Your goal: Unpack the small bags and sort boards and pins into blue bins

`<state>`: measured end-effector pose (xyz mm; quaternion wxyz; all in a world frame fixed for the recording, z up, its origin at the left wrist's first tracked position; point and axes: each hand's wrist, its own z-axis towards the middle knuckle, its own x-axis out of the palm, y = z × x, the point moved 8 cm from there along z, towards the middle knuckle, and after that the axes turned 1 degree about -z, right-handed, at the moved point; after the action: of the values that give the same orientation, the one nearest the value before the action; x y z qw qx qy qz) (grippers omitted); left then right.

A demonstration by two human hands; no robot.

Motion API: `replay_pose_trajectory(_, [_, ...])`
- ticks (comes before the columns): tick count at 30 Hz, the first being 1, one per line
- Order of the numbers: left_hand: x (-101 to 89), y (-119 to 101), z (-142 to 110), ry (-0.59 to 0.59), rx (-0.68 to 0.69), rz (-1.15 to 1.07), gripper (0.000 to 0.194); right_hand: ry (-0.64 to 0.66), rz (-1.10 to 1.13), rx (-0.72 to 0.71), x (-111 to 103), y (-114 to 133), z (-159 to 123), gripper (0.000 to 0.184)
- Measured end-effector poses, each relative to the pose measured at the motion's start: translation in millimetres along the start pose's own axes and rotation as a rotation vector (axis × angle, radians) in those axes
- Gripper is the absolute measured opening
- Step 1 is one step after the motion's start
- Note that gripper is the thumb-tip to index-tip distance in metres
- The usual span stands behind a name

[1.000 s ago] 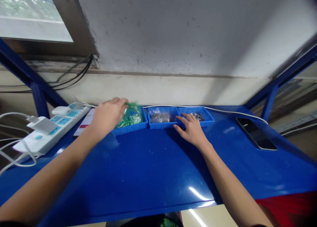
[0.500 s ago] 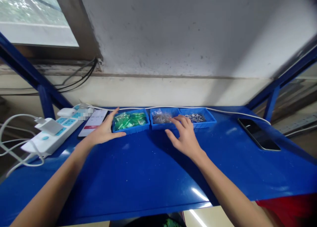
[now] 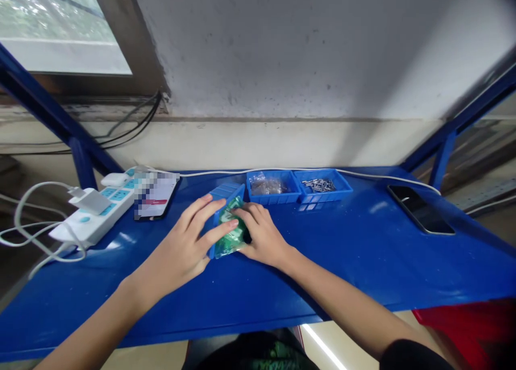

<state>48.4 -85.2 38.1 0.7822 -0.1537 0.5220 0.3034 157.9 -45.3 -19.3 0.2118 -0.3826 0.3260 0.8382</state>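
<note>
- While left hand (image 3: 183, 246) clamps bin (image 3: 228, 190), fingers spread, hiding part
- right hand (image 3: 262, 233): fingers curled at packets (image 3: 229, 238), grip unclear
- left of bin: phone (image 3: 164, 193), strip (image 3: 97, 219)
- right: screws (image 3: 319, 185)

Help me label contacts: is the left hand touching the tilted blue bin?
Touching. The head view shows the left hand gripping the tilted blue bin, its fingers lying over the rim.

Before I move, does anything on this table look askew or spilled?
Yes: the left bin is tipped steeply in the left hand, its green packets facing the right hand; the other two bins sit upright. I see no spill on the table. White cables loop loosely by the power strip.
</note>
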Motion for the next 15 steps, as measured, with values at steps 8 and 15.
replay_pose_trajectory(8, [27.1, -3, -5, -0.096, 0.116, 0.1, 0.064, 0.053, -0.161, -0.087, 9, 8, -4, 0.068])
replay_pose_trajectory(15, [28.4, -11, -22, -0.075, 0.218, 0.051, 0.054, 0.043, -0.186, -0.242, 11, 21, 3, 0.045])
